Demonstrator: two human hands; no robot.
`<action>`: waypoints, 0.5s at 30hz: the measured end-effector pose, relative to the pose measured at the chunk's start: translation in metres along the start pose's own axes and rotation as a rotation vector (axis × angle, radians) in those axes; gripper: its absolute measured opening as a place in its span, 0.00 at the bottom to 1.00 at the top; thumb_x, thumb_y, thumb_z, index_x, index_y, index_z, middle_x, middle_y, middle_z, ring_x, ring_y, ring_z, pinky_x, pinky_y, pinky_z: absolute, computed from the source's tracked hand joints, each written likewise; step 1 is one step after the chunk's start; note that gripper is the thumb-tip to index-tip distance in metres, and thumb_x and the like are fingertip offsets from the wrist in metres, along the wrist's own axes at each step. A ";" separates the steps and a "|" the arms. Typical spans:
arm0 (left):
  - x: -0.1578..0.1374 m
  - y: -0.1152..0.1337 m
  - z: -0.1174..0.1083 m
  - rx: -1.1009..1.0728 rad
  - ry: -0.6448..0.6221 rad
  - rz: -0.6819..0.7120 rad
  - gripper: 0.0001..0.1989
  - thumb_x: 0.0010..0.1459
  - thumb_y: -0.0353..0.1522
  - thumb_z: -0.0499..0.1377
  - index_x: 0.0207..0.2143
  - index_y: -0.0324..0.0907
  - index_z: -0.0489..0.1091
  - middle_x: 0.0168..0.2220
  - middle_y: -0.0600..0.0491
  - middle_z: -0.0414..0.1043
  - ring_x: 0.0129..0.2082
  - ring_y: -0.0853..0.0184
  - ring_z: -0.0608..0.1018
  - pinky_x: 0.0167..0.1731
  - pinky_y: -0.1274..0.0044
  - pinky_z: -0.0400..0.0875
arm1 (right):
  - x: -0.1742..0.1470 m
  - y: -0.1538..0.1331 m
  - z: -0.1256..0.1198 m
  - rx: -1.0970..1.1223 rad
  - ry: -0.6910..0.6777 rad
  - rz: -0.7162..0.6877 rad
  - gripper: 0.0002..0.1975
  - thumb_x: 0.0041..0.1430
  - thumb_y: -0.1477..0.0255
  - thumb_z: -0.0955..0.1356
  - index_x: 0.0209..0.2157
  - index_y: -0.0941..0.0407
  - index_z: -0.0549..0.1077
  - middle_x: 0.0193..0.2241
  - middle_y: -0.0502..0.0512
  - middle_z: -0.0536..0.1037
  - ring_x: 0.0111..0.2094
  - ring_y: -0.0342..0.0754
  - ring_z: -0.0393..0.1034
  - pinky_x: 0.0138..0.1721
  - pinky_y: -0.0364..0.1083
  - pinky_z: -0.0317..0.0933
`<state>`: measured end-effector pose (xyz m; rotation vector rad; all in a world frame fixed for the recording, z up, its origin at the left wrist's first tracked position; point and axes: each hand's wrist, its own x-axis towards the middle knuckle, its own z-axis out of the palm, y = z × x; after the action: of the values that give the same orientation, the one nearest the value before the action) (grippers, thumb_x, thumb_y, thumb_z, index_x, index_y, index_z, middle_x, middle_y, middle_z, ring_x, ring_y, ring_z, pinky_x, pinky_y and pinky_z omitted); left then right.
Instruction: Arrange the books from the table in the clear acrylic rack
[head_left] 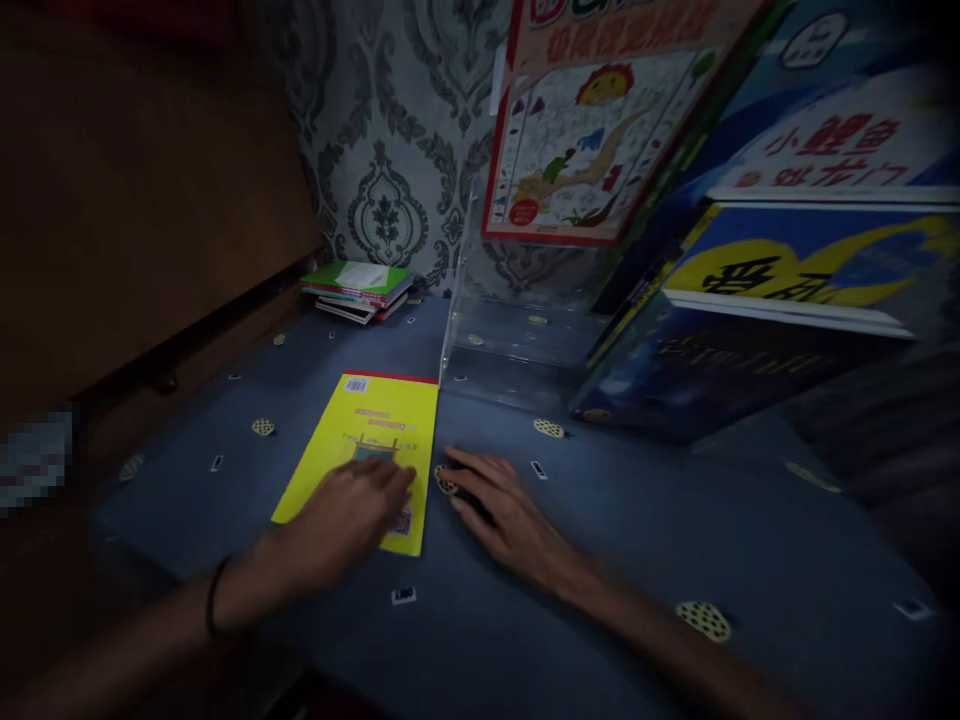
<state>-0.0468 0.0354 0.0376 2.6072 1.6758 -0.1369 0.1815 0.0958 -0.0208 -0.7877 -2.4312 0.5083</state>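
A yellow book [322, 440] with a red edge at its far end lies flat on the blue patterned tabletop, barcode and a small picture facing up. Over its near half rests my left hand [349, 515], palm down, fingers loosely bent and slightly blurred; a dark band circles the wrist. Part of the cover is hidden beneath it. My right hand [499, 500] lies on the tabletop just right of the book, its fingers spread and holding nothing.
A clear stand [510, 345] holds a red-bordered picture book [592, 140] behind my hands. More upright books [795, 270] stand at the right. A small stack of books [360, 285] lies at the back left, near a brown wooden panel [150, 150].
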 end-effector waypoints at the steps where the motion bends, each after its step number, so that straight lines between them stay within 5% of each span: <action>1: 0.010 -0.016 0.001 -0.028 0.042 -0.013 0.15 0.67 0.27 0.51 0.53 0.42 0.69 0.54 0.45 0.75 0.53 0.59 0.77 0.54 0.67 0.71 | 0.005 -0.003 0.004 -0.014 -0.014 -0.002 0.16 0.69 0.70 0.63 0.56 0.53 0.73 0.61 0.63 0.71 0.60 0.57 0.67 0.59 0.64 0.64; 4: 0.044 -0.065 0.014 -0.033 0.099 -0.163 0.19 0.70 0.34 0.48 0.60 0.42 0.63 0.65 0.40 0.63 0.65 0.52 0.66 0.60 0.56 0.64 | 0.020 -0.008 0.013 -0.050 -0.035 -0.011 0.16 0.70 0.69 0.62 0.55 0.55 0.72 0.61 0.65 0.70 0.62 0.57 0.65 0.59 0.64 0.64; 7: 0.068 -0.100 0.030 -0.043 0.191 -0.283 0.21 0.71 0.36 0.47 0.63 0.40 0.60 0.66 0.39 0.60 0.66 0.51 0.63 0.60 0.55 0.63 | 0.026 -0.008 0.019 -0.060 -0.017 -0.049 0.15 0.70 0.70 0.62 0.53 0.57 0.73 0.59 0.67 0.71 0.62 0.57 0.64 0.59 0.63 0.64; 11: 0.070 -0.117 0.037 -0.031 0.276 -0.181 0.21 0.70 0.35 0.47 0.60 0.37 0.62 0.59 0.40 0.68 0.59 0.53 0.69 0.57 0.61 0.66 | 0.024 -0.008 0.018 -0.003 0.015 -0.111 0.12 0.69 0.70 0.64 0.49 0.57 0.75 0.54 0.64 0.76 0.59 0.55 0.66 0.57 0.59 0.66; 15: 0.055 -0.114 0.032 -0.056 0.298 -0.060 0.19 0.69 0.39 0.49 0.56 0.39 0.66 0.53 0.45 0.72 0.51 0.55 0.72 0.51 0.62 0.69 | 0.025 -0.017 0.011 0.017 0.051 -0.092 0.11 0.70 0.72 0.62 0.44 0.56 0.77 0.41 0.58 0.82 0.44 0.52 0.72 0.47 0.56 0.67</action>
<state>-0.1294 0.1303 0.0016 2.6412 1.8135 0.3081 0.1504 0.0970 -0.0122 -0.6697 -2.4008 0.4668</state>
